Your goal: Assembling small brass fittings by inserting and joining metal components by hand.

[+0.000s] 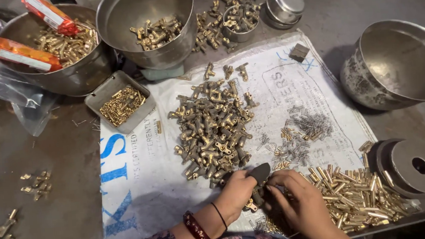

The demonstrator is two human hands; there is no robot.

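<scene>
Left hand and right hand are pinching together on a small brass fitting at the sack's near edge. Beyond, a fittings pile is lying; farther, orange packets are resting on a bowl.

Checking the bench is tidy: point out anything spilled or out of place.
Brass fittings lie scattered on the bare table around the small steel cup, outside any bowl. More loose fittings sit off the printed sack, far left.

The heap of fittings is dull brass, and the small pins are brighter brass. The bowl is scuffed steel, on a woven plastic sack.
</scene>
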